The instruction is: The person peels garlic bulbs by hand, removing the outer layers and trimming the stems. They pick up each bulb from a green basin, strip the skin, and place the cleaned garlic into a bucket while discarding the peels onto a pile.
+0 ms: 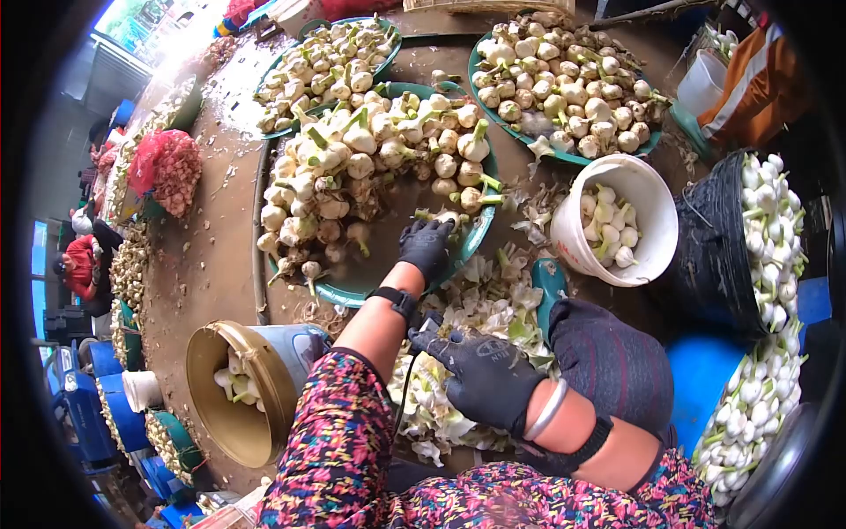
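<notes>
My left hand (426,249), in a dark glove, reaches into a wide green tray (480,242) of garlic. Its fingers are stretched out and apart, with the fingertips right at a garlic bulb (448,218) on the near side of the pile (352,159). Lower down, my right hand (493,375), also gloved, is closed above a heap of pale peelings (476,304). A small dark piece with a grey tip sticks out past its fingers, and I cannot tell what tool it is. A thin black cord hangs beside it.
Two more green trays of garlic (568,84) (330,66) stand beyond. To the right are a white bucket (652,225) and a black tub (718,242), both holding bulbs. A tan bucket (256,353) lies tilted at left. A red net sack (167,167) and a seated person (81,269) are farther left.
</notes>
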{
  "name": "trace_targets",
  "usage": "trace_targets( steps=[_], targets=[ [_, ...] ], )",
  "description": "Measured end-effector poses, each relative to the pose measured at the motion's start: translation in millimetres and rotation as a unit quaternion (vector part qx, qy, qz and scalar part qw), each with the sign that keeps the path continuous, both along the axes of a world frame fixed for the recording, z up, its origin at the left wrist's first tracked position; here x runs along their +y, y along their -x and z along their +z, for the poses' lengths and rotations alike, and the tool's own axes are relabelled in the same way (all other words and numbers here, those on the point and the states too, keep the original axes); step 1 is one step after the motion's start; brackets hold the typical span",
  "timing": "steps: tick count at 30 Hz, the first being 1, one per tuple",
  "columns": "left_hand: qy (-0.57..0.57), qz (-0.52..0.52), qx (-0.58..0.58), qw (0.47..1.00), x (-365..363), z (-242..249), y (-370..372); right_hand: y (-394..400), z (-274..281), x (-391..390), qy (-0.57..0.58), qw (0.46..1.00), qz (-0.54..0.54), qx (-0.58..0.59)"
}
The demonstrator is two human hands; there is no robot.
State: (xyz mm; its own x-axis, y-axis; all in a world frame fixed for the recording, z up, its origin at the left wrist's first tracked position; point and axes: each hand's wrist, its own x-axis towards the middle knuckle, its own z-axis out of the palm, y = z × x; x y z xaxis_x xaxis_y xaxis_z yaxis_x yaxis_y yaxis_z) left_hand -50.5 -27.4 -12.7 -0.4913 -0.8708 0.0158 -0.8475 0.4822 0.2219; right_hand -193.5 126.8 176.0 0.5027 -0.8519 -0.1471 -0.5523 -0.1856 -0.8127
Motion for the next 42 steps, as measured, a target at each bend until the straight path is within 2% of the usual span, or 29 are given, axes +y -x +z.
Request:
trace_targets(
  steps=[3, 5, 7, 9, 11, 12, 15, 16, 17, 18, 19, 21, 22, 24, 25, 27, 28, 29, 30, 31, 33, 34, 35, 36, 37, 38, 39, 40, 42],
  targets=[
    [-0.086, 0.082, -0.004, 0.993, -3, -27, -2, 0, 0, -11, -0.026, 0.999, -0.023, 0.017],
    [-0.254, 0.082, -0.062, 0.962, 1, -21, -15, 2, 2, -13, -0.026, 0.999, -0.035, -0.002],
    [-0.248, 0.112, -0.007, 0.962, 8, -3, -34, 3, 6, -13, -0.033, 0.999, -0.021, 0.036],
    [-0.213, 0.2, 0.215, 0.932, 19, 26, -53, 4, 4, -11, 0.012, 0.998, -0.062, -0.022],
    [-0.331, 0.308, 0.473, 0.756, 41, 77, -55, 2, -3, -10, 0.045, 0.99, -0.11, -0.076],
    [-0.337, 0.228, 0.556, 0.725, 52, 81, -65, 0, -2, -10, 0.029, 0.988, -0.129, -0.081],
    [-0.363, 0.218, 0.606, 0.674, 92, 137, -60, -13, -19, -11, 0.098, 0.969, -0.171, -0.15],
    [-0.188, 0.072, 0.483, 0.852, 105, 162, -56, -16, -16, -10, 0.058, 0.968, -0.165, -0.181],
    [0.003, -0.081, 0.312, 0.947, 117, 181, -54, -20, -13, -10, 0.018, 0.964, -0.159, -0.211],
    [0.053, -0.084, 0.264, 0.959, 129, 191, -56, -25, -18, -9, 0.034, 0.951, -0.164, -0.26],
    [0.058, -0.077, 0.265, 0.959, 135, 197, -56, -28, -21, -5, 0.034, 0.951, -0.161, -0.262],
    [-0.174, 0.123, 0.485, 0.848, 157, 211, -55, -35, -25, 1, -0.039, 0.9, -0.152, -0.407],
    [-0.173, 0.125, 0.485, 0.848, 162, 213, -53, -36, -24, 2, -0.007, 0.901, -0.144, -0.409],
    [-0.203, 0.207, 0.576, 0.765, 170, 214, -50, -37, -21, 3, -0.046, 0.893, -0.132, -0.428],
    [-0.204, 0.207, 0.576, 0.764, 172, 212, -51, -36, -18, 3, -0.08, 0.883, -0.122, -0.446],
    [-0.151, 0.171, 0.527, 0.818, 176, 207, -52, -32, -10, 4, -0.147, 0.863, -0.113, -0.47],
    [-0.183, 0.214, 0.574, 0.769, 178, 215, -45, -31, -12, 2, -0.144, 0.873, -0.12, -0.45],
    [-0.18, 0.217, 0.574, 0.769, 177, 212, -45, -31, -13, 1, -0.14, 0.883, -0.124, -0.43],
    [-0.136, 0.165, 0.542, 0.813, 176, 206, -49, -32, -12, 2, -0.155, 0.862, -0.124, -0.467],
    [-0.085, 0.12, 0.503, 0.852, 177, 202, -57, -35, -21, 0, -0.078, 0.881, -0.107, -0.454],
    [-0.219, 0.222, 0.606, 0.732, 179, 204, -56, -33, -3, 4, -0.063, 0.917, -0.087, -0.384],
    [-0.172, 0.193, 0.606, 0.752, 181, 208, -54, -34, 14, 8, -0.033, 0.929, -0.08, -0.36],
    [-0.222, 0.197, 0.635, 0.713, 186, 200, -60, -30, 23, 10, 0.017, 0.964, -0.041, -0.26],
    [-0.169, 0.175, 0.623, 0.743, 190, 191, -60, -32, 13, 16, 0.105, 0.957, -0.037, -0.27],
    [-0.119, 0.16, 0.602, 0.774, 192, 182, -62, -38, 30, 21, -0.097, 0.925, -0.094, -0.357],
    [-0.03, 0.138, 0.58, 0.802, 191, 183, -65, -41, 27, 12, -0.142, 0.913, -0.052, -0.379],
    [-0.175, 0.207, 0.686, 0.676, 197, 189, -63, -33, 7, 8, -0.104, 0.91, -0.02, -0.401],
    [-0.197, 0.206, 0.722, 0.631, 203, 195, -64, -32, -2, 12, -0.118, 0.912, -0.011, -0.392],
    [-0.13, 0.237, 0.681, 0.681, 203, 172, -65, -49, 23, 16, -0.138, 0.929, 0.008, -0.343]
  ],
)
